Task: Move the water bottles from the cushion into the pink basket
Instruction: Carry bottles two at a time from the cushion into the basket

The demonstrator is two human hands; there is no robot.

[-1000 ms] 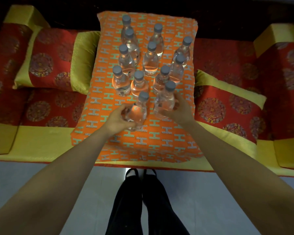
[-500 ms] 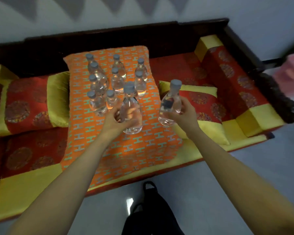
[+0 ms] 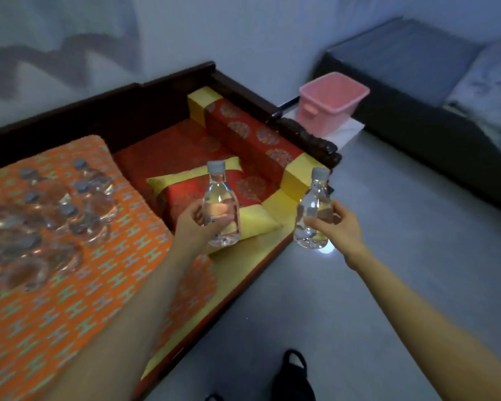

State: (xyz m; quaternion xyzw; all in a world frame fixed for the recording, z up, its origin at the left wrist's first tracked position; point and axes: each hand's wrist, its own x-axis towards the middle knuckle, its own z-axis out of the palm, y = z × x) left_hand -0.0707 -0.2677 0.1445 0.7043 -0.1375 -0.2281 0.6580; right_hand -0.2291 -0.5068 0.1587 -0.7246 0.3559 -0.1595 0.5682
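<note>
Head view: now lifted off orange patterned cushion (image 3: 70, 299), clear grey-capped plastic bottle (image 3: 222, 209) clamped in curled fingers of left hand (image 3: 194, 227), twin bottle (image 3: 314, 215) likewise in right hand (image 3: 340, 227); carried toward pink plastic basket (image 3: 327, 111), well apart yet.

Two hands hold two water bottles, one each: the left-hand bottle (image 3: 221, 206) in the left hand (image 3: 193, 224), the right-hand bottle (image 3: 313, 215) in the right hand (image 3: 340, 224). One orange cushion (image 3: 78, 285) carries the remaining bottles (image 3: 49, 215), too blurred to count exactly; at least five grey caps show. There is one pink basket (image 3: 324, 117).
</note>
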